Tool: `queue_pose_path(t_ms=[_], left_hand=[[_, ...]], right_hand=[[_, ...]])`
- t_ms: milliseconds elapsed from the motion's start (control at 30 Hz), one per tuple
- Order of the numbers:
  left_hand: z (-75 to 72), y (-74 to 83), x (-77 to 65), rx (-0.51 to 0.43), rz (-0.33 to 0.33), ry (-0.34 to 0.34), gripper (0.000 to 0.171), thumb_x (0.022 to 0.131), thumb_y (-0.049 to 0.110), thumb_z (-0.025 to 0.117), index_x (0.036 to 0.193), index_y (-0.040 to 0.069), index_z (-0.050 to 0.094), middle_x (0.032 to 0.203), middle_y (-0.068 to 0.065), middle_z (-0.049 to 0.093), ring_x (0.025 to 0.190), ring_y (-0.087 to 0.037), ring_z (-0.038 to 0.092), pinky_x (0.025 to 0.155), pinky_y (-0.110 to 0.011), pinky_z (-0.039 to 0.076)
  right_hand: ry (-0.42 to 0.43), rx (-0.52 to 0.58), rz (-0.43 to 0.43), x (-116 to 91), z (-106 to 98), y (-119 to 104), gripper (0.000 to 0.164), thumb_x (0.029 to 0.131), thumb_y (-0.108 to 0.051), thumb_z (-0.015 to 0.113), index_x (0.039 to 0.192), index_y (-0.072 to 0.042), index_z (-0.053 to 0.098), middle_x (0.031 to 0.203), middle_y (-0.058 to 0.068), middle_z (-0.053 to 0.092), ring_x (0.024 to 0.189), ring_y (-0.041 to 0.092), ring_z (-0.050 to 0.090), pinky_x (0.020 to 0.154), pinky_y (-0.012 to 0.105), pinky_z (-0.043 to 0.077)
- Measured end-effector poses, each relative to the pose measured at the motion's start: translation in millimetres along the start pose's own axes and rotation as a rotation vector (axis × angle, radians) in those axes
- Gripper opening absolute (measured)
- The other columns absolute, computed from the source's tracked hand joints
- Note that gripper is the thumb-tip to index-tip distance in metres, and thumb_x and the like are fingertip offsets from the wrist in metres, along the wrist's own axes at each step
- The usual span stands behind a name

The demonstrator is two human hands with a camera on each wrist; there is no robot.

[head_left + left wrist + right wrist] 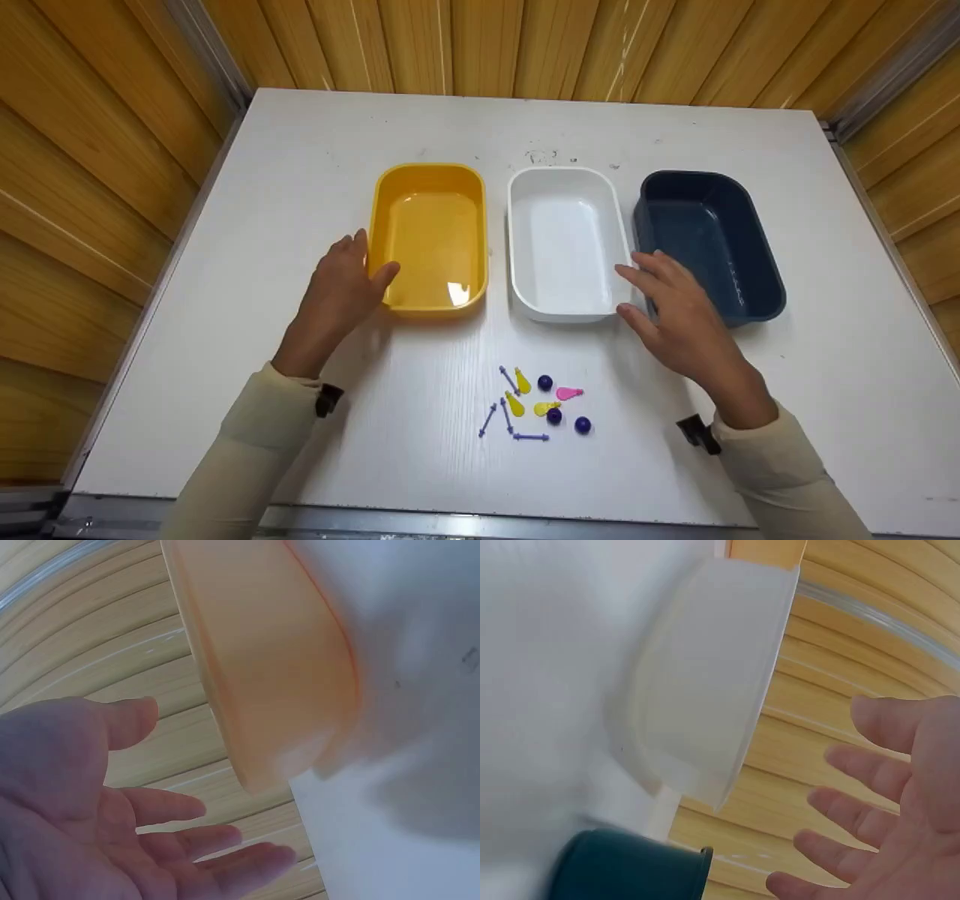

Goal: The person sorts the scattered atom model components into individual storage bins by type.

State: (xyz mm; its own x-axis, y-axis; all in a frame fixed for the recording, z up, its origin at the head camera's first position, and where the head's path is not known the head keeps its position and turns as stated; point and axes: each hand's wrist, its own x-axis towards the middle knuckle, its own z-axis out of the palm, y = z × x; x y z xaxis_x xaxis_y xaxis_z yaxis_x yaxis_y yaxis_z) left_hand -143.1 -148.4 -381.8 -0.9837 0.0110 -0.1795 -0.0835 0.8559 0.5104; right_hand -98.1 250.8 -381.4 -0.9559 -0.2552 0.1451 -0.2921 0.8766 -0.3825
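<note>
My left hand (341,289) hovers by the left side of a yellow bin (431,306), thumb over its near-left corner. In the left wrist view its fingers spread apart, holding nothing, with the bin's wall (262,652) beyond them. Over the gap between the white bin (566,313) and the dark blue bin (772,300) is my right hand (682,322), its fingertips overlapping the white rim. The right wrist view shows spread fingers (855,810) and nothing in the palm.
Small pieces lie on the white table (420,435) in front of the bins: purple balls (583,425), yellow teardrop shapes (523,381), a pink one (568,394) and several purple rods (531,437). Wood-patterned panels (480,45) surround the table.
</note>
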Motion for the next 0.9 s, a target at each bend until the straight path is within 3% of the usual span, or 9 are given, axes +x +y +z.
queue_pose_path(t_ms=[133,300,467,633,767,900], left_hand=[[-5.1,-3.6,2.4,-0.033,-0.005,-0.016,0.073,0.097,0.041,0.049,0.15,-0.002,0.023,0.152,-0.024,0.033,0.141,-0.037,0.032,0.115,-0.051,0.031],[-7.4,-8.7,4.0,-0.086,-0.051,-0.037,0.066,0.097,0.036,0.051,0.147,-0.002,0.029,0.147,-0.025,0.04,0.134,-0.034,0.043,0.109,-0.048,0.04],[-6.2,-12.6,5.3,-0.149,-0.104,-0.08,0.058,0.098,0.031,0.05,0.147,0.003,0.034,0.143,-0.02,0.048,0.116,-0.029,0.058,0.095,-0.041,0.052],[-3.4,-16.7,9.5,-0.272,-0.192,-0.143,0.056,0.099,0.027,0.049,0.149,0.012,0.032,0.131,-0.011,0.057,0.096,-0.023,0.065,0.079,-0.027,0.055],[-1.0,-22.0,10.4,-0.333,-0.221,-0.158,0.056,0.098,0.024,0.05,0.149,0.013,0.032,0.129,-0.011,0.058,0.1,-0.022,0.067,0.082,-0.029,0.058],[0.4,-25.4,11.0,-0.388,-0.222,-0.144,0.055,0.096,0.019,0.051,0.149,0.013,0.034,0.124,-0.012,0.059,0.1,-0.023,0.067,0.083,-0.032,0.058]], right_hand=[[-0.032,-0.025,-0.036,1,8,-7,0.044,0.085,-0.016,0.07,0.129,-0.015,0.061,0.14,0.011,0.054,0.138,0.037,0.037,0.109,0.061,0.032],[-0.054,-0.045,-0.117,-1,18,-15,0.036,0.082,-0.014,0.073,0.118,-0.016,0.069,0.127,0.008,0.064,0.126,0.032,0.049,0.106,0.052,0.041],[-0.076,-0.066,-0.201,-5,30,-23,0.032,0.081,-0.014,0.075,0.113,-0.016,0.072,0.121,0.005,0.067,0.115,0.026,0.057,0.098,0.044,0.05],[-0.038,-0.073,-0.197,-9,34,-31,0.034,0.078,-0.012,0.078,0.111,-0.015,0.073,0.121,0.004,0.068,0.115,0.024,0.059,0.097,0.042,0.051],[-0.004,-0.079,-0.213,-14,37,-36,0.033,0.075,-0.01,0.079,0.108,-0.016,0.074,0.114,0.001,0.07,0.111,0.021,0.06,0.094,0.038,0.053],[-0.028,-0.071,-0.258,-17,44,-40,0.03,0.076,-0.012,0.079,0.105,-0.018,0.075,0.103,-0.003,0.071,0.101,0.016,0.061,0.087,0.033,0.055]])
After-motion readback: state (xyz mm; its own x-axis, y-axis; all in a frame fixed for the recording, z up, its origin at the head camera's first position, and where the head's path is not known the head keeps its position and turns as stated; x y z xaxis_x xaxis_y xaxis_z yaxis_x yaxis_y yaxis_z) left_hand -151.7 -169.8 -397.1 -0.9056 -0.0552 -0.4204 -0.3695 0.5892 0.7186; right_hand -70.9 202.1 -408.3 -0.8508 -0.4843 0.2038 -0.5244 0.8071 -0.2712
